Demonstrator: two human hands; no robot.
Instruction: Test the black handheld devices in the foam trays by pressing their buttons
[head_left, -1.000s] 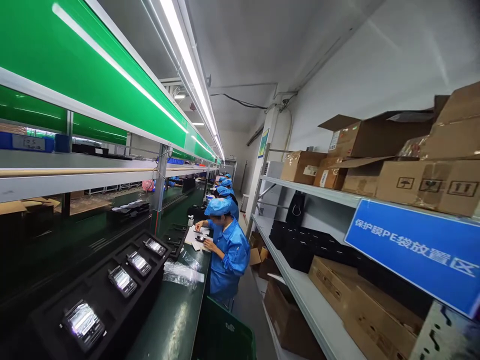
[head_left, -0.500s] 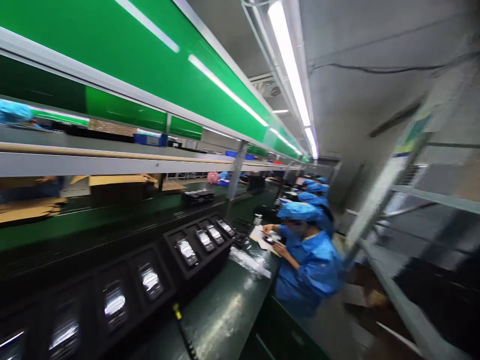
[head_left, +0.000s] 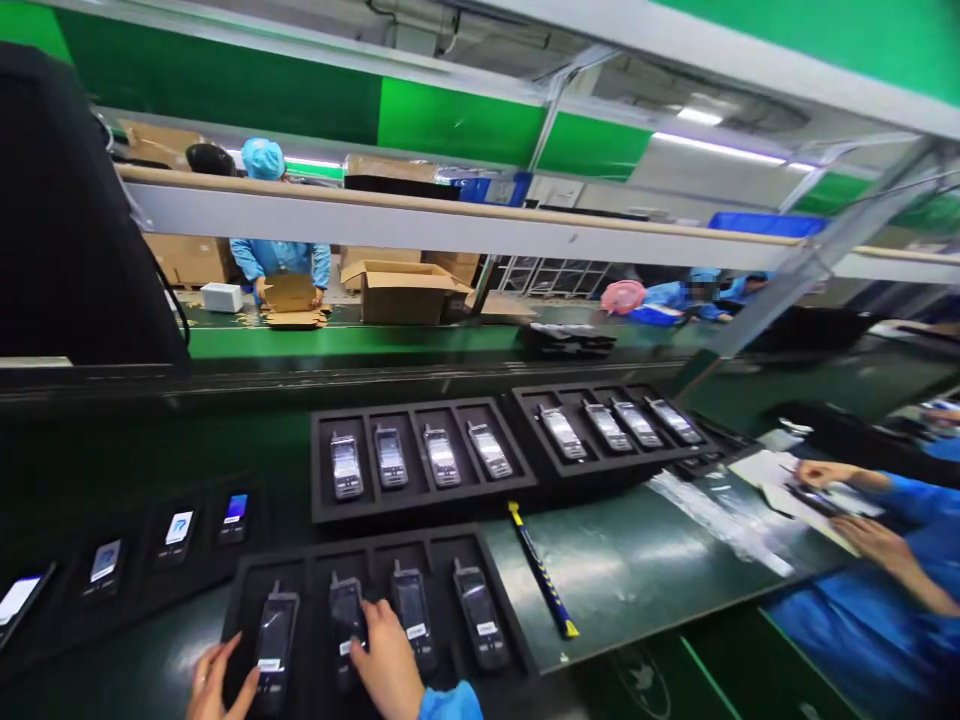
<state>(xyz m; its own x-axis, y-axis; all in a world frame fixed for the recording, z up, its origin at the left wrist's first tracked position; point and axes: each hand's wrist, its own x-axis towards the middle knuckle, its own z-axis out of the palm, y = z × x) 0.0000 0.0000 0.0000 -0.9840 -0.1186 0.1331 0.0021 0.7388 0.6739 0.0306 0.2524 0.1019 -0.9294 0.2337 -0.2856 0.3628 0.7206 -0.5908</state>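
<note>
A black foam tray (head_left: 315,548) in front of me holds a row of handheld phones with stubby antennas. Beside the leftmost handheld phone (head_left: 276,635) is my left hand (head_left: 214,685), its fingers apart and the thumb at the phone's edge. My right hand (head_left: 391,660) rests against the right side of the second handheld phone (head_left: 346,625), thumb and forefinger apart. That phone lies in its slot. To its right lie a third handheld phone (head_left: 412,612) and a fourth handheld phone (head_left: 480,612), both with white labels.
Behind stand a second phone tray (head_left: 420,500) and a third tray (head_left: 622,462). At left, a dark tray (head_left: 202,560) carries phones with lit screens. A yellow-and-black strip (head_left: 541,570) lies on the bench (head_left: 622,590). A co-worker's hands (head_left: 862,510) are at right; a monitor (head_left: 67,220) stands left.
My view has swung left and down, away from the aisle. Both my hands and the front tray have come into view; the co-worker now sits at the right edge.
</note>
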